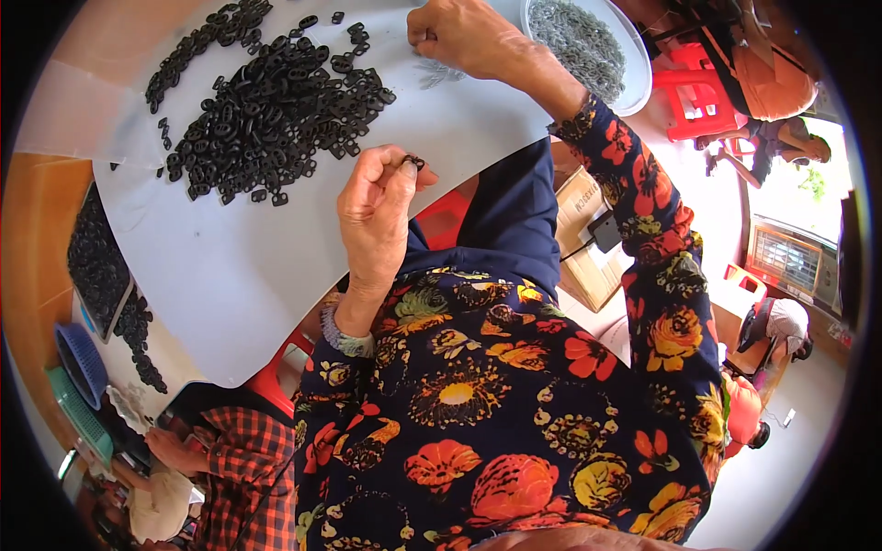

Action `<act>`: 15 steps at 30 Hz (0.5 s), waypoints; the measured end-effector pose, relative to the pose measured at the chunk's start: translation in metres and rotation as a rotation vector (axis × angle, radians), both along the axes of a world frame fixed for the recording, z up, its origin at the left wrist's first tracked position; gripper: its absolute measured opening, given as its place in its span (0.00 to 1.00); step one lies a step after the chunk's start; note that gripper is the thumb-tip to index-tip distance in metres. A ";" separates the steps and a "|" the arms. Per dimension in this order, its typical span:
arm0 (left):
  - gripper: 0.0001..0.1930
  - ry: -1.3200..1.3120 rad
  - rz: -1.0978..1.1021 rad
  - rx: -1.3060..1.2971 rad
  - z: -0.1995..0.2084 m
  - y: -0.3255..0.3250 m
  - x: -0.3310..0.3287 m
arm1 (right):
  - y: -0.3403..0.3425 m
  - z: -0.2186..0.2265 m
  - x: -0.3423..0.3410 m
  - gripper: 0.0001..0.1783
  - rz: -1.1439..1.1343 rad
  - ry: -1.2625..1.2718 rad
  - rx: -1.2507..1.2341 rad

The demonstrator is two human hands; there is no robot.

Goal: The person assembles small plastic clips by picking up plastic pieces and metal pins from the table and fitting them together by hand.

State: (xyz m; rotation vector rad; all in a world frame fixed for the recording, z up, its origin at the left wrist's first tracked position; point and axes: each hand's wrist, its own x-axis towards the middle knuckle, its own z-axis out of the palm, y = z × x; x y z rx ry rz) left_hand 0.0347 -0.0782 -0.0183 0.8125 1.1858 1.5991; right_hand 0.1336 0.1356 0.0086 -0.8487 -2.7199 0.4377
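Observation:
My left hand (372, 216) is raised at the near edge of the white table (230, 275), thumb and fingers pinched around a small black plastic piece (414, 162). Farther off and to the right, my right hand (469, 39) hovers over the tabletop with its fingers curled together; whatever they may hold is hidden. Just below those fingers lie a few small clear plastic pieces (437, 73). A big heap of black plastic pieces (266, 119), each with holes through it, spreads left of my hands.
Right of my right hand, a round white tub (638, 78) holds many clear pieces. A tray of black pieces (96, 257) and blue (81, 363) and green baskets (78, 413) sit at left. Nearby are a person in a checked shirt (248, 468), a cardboard box (583, 248) and red stools (694, 101).

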 end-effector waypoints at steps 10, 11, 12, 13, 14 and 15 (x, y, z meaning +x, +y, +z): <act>0.02 0.047 -0.002 0.007 -0.002 0.005 0.002 | 0.003 -0.004 -0.002 0.07 -0.066 -0.026 0.151; 0.02 0.070 0.005 0.001 -0.003 0.008 0.000 | 0.005 -0.001 0.002 0.09 -0.009 0.125 0.177; 0.02 0.072 0.007 -0.001 -0.004 0.011 0.000 | 0.004 0.001 0.006 0.09 -0.008 0.127 0.175; 0.03 0.014 0.019 -0.003 -0.004 0.014 0.000 | -0.006 0.010 0.009 0.09 -0.074 0.174 -0.025; 0.03 -0.041 0.036 -0.007 -0.004 0.016 -0.003 | -0.017 0.015 0.009 0.08 -0.134 0.224 -0.228; 0.04 -0.058 0.036 -0.002 -0.004 0.018 -0.005 | -0.029 0.015 0.009 0.08 -0.132 0.228 -0.235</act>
